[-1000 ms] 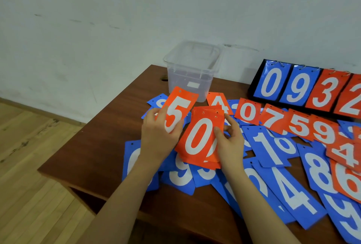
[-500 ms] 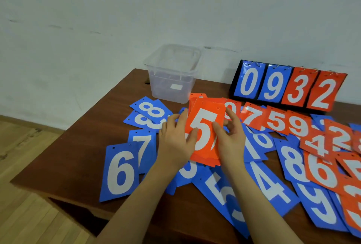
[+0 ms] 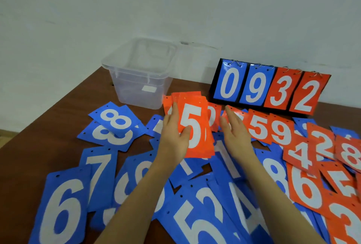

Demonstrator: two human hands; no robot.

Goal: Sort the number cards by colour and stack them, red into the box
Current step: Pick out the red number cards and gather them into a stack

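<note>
Our left hand (image 3: 173, 136) pinches the red stack (image 3: 192, 124), long axis toward twelve; box (image 3: 140, 79) at eleven; right hand (image 3: 234, 132) spread, empty.

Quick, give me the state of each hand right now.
Left hand: closed on the red card stack, the 5 on top.
Right hand: open, fingers extended, holding nothing.
</note>
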